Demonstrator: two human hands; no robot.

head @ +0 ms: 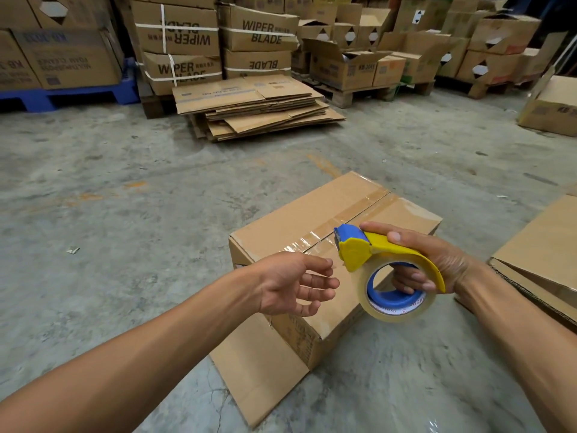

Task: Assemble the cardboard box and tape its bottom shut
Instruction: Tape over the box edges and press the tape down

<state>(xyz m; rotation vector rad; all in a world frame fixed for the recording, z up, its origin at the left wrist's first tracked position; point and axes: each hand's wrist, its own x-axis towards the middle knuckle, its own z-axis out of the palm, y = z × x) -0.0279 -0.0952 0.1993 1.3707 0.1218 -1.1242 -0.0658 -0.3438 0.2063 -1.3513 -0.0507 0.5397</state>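
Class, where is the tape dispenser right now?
In the head view, right of centre: the right hand holds the tape dispenser above the box, beside the open left hand.

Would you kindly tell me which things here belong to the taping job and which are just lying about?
In use: box, tape dispenser, right hand, left hand.
Lying about: flat cartons, wiper blade boxes, pallet, open box.

- Cardboard box (pixel 312 220) sits on the floor (pixel 125 189), frame centre.
- Flattened cartons (pixel 253 107) lie behind it, upper centre.
- Another box (pixel 543 245) stands at right edge.
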